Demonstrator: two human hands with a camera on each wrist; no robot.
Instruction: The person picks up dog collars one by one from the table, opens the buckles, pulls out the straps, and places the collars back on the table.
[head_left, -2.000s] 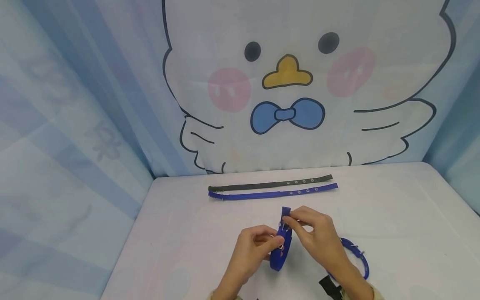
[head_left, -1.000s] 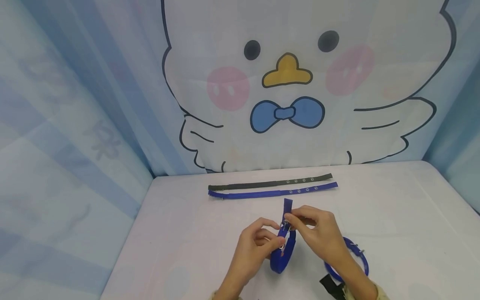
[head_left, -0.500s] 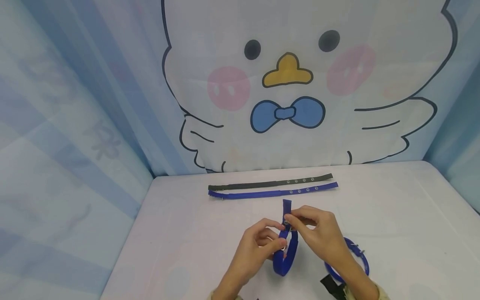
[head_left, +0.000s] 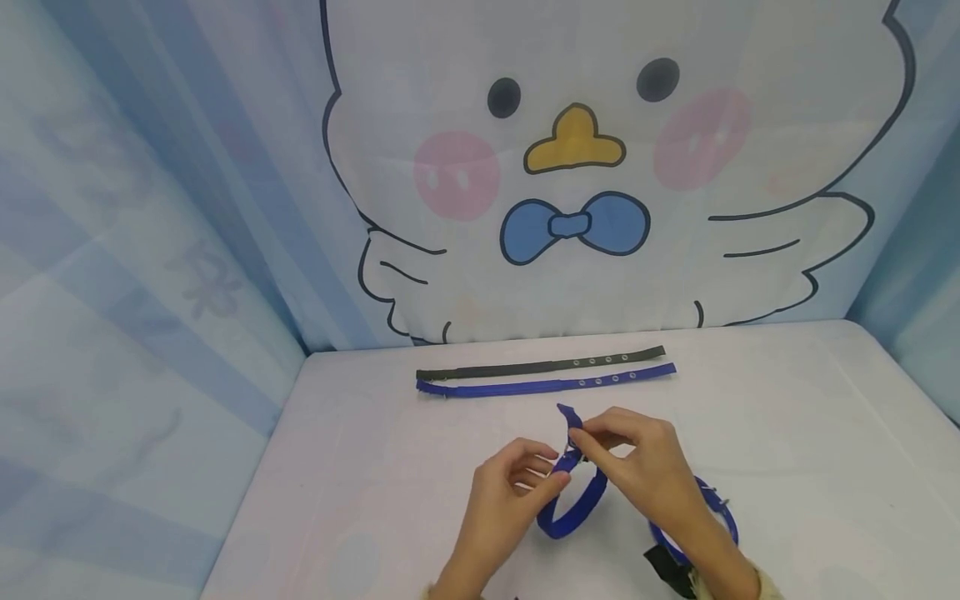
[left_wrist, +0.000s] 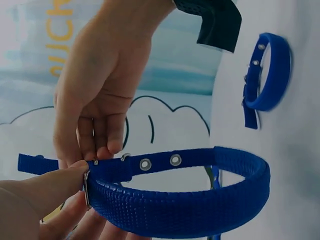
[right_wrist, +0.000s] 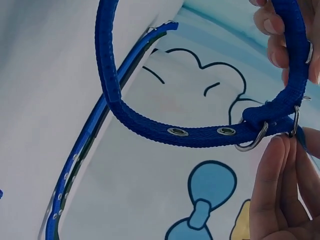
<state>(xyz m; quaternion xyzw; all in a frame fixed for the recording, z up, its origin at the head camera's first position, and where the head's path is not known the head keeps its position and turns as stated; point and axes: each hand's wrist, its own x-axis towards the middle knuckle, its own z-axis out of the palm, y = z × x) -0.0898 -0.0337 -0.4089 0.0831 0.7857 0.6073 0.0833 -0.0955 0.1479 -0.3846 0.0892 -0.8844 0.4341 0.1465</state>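
Observation:
Both hands hold a blue buckled collar (head_left: 573, 523), bent into a loop above the white table. My left hand (head_left: 506, 492) pinches the padded band beside the buckle, thumb in front. My right hand (head_left: 637, 462) pinches the strap at the buckle, fingertips right at the metal. The strap's free tail sticks up past the fingers and bends left. In the left wrist view two eyelets (left_wrist: 175, 160) show on the strap outside the buckle. In the right wrist view a metal D-ring (right_wrist: 252, 140) hangs by the buckle, and the strap passes through the keeper.
Another blue collar (head_left: 732, 533), fastened in a ring, lies right of the hands, partly behind the right forearm. Farther back, a dark green collar (head_left: 517, 369) and a blue collar (head_left: 510, 389) lie straight side by side. A black band (head_left: 667, 571) is at the right wrist.
The collar's loop has turned to face the camera and looks wider. Its free tail, upright before, now bends left. The right hand stays at the buckle; the left keeps its pinch.

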